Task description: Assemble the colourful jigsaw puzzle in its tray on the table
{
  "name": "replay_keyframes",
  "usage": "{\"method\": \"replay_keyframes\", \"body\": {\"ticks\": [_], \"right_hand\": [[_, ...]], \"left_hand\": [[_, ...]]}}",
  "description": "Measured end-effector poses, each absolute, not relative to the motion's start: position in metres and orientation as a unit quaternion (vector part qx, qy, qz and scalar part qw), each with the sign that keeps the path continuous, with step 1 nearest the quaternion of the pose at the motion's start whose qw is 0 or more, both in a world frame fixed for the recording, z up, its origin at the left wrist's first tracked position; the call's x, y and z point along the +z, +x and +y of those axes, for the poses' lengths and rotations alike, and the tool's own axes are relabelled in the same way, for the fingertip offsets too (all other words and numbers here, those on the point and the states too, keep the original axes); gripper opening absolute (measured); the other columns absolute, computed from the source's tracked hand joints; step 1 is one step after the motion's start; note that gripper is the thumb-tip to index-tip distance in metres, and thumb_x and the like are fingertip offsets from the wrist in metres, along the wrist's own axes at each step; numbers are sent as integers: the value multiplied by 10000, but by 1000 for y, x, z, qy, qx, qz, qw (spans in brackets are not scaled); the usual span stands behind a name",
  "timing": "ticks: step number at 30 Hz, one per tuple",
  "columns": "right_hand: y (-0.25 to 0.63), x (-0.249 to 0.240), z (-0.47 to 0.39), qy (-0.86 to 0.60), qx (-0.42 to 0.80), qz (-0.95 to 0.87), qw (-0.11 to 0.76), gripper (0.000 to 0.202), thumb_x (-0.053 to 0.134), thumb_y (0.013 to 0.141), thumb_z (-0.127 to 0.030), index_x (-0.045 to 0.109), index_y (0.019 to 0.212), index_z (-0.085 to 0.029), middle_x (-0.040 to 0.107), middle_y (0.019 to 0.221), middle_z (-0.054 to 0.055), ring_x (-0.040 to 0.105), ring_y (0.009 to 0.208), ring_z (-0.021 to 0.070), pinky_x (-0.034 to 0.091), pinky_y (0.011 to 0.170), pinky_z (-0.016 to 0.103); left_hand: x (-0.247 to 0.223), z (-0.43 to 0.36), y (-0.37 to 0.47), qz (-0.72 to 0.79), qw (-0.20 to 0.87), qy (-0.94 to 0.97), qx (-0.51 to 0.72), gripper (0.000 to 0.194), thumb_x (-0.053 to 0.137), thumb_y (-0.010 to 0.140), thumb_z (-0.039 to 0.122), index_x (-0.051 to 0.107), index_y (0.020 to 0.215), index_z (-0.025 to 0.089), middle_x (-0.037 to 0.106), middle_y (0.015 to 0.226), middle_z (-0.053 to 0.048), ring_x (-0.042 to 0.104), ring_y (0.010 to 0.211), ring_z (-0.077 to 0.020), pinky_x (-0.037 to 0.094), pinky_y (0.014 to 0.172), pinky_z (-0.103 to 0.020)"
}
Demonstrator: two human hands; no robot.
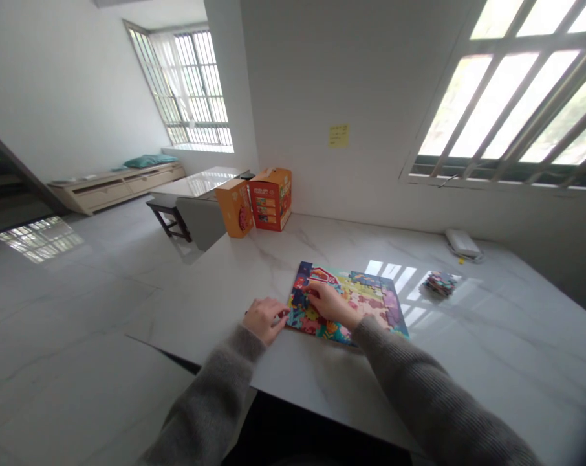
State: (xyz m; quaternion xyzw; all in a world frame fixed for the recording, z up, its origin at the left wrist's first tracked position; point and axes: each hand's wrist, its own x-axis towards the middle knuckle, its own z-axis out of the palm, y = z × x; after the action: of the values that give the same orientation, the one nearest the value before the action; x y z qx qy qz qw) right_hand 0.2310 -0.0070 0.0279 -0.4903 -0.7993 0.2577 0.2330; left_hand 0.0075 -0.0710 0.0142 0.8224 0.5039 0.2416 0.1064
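Note:
A colourful jigsaw puzzle (365,299) lies on the white marbled table, largely filled with pieces, with a red barn near its top. My right hand (329,304) reaches over its left part, fingers pinched down at a puzzle piece that they mostly cover. Beside the puzzle's left edge rests my left hand (265,320), its fingers curled with thumb and forefinger close together. A small dark red bit shows at those fingertips; I cannot tell if it is a piece. To the right of the puzzle sits a small pile of puzzle pieces (438,283).
Two orange and red boxes (272,200) stand at the table's back left corner. A white device with a cable (462,243) lies at the back right by the wall. The table's front edge runs close before me. A yellow note (338,136) sticks to the wall.

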Motion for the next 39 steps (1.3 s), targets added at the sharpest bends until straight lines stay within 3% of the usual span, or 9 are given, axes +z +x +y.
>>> {"method": "replay_keyframes", "body": {"ticks": [3,10,27,33,39], "right_hand": [[229,28,-7,-490,253,-802,229,276,541,860,-105,721,1059,-168,656,744,9,566,674,139,462,729,264],[225,26,-4,-474,226,-821,224,264,551,851,-111,726,1040,-170,695,832,41,601,727,157,458,732,264],[220,26,-9,-470,166,-849,178,254,643,818,-213,692,1062,-163,680,901,72,595,790,183,413,710,260],[218,24,-8,-476,227,-816,236,177,574,861,-174,700,985,-163,660,808,38,568,705,149,399,664,244],[235,23,-3,-482,286,-774,295,226,498,878,-214,705,954,-167,603,684,-7,514,605,127,374,593,240]], "left_hand": [[6,-83,12,506,59,834,211,210,586,891,298,707,1045,224,699,987,-74,594,959,-242,386,869,-393],[-5,-89,10,499,26,843,197,301,618,878,349,689,1160,273,652,1045,-77,546,1000,-260,362,873,-413],[-5,-88,12,520,33,832,190,152,619,898,333,705,997,255,649,1029,-59,540,993,-245,356,882,-399],[-4,-89,13,520,26,833,188,144,621,902,337,692,979,237,655,1017,-62,543,991,-248,352,882,-404],[-6,-88,13,515,11,834,198,114,621,901,311,679,946,223,657,978,-50,547,960,-236,349,864,-392]]}}
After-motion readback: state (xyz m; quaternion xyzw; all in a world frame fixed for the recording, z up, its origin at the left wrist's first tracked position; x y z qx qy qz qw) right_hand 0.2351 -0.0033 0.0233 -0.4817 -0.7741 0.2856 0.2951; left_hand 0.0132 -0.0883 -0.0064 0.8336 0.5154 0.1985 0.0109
